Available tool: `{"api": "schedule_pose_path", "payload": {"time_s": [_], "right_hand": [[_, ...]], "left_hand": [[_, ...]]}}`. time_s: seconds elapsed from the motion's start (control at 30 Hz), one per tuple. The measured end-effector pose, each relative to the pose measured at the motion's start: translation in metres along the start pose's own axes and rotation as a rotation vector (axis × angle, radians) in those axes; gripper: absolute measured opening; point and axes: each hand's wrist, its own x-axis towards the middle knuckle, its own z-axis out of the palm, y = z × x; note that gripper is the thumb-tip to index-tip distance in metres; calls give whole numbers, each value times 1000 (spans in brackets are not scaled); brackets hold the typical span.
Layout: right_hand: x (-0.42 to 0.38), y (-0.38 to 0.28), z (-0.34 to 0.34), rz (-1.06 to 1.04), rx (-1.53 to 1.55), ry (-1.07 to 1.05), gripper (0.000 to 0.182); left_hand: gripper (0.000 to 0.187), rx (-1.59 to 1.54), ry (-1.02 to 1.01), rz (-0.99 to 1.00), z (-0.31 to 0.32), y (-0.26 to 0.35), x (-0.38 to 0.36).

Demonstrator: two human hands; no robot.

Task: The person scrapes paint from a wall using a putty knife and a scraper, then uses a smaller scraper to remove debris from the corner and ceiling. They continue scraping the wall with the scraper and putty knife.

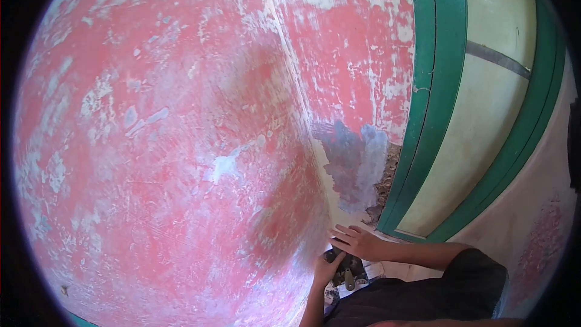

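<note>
My left hand [325, 268] comes up from the bottom edge and grips a dark scraper-like tool [346, 266] held low against the wall corner. My right hand [357, 242] reaches in from the right, fingers stretched flat and apart. It rests on the top of the tool, with fingertips touching the red wall [181, 145]. Much of the tool is hidden between the two hands. The wall's red paint is worn and flaking, with white and pale blue patches showing through.
The wall's corner edge [296, 85] runs down to the hands. Right of it, a patch of bare blue-grey plaster [354, 163] and crumbled masonry [387, 175] meet a green door frame [423, 115] around a cream panel [478, 115]. My dark clothing [423, 297] fills the bottom right.
</note>
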Motion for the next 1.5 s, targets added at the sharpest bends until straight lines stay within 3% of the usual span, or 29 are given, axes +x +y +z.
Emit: {"api": "schedule_pose_path", "payload": {"time_s": [0.07, 0.17, 0.5, 0.67, 0.87, 1.1, 1.23, 1.3, 1.5], "right_hand": [[0, 0, 8, -50, -51, -26, 51], [3, -3, 10, -180, -215, -31, 53], [25, 1, -8, -243, -335, -70, 58], [38, 7, -4, -296, -373, -58, 57], [50, 29, -21, -145, -483, -144, 55], [61, 52, -44, -51, -599, -153, 44], [75, 59, -69, -77, -728, -86, 37], [83, 58, -81, -71, -678, 15, 32], [93, 47, -112, -47, -753, 12, 33]], "left_hand": [[39, 55, 30, 93, -4, 2, 4], [43, 196, -39, 29, -12, 13, 7], [36, -23, -60, 183, -23, 22, 15], [32, -241, -124, 135, -33, 28, 13], [35, -396, -56, 105, -37, 7, 9], [37, -300, -191, 225, -50, 41, 15], [43, -227, -180, 273, -51, 97, 2], [51, -224, -261, 215, -53, 110, 2], [46, -377, -417, 96, -49, 119, 2]]}}
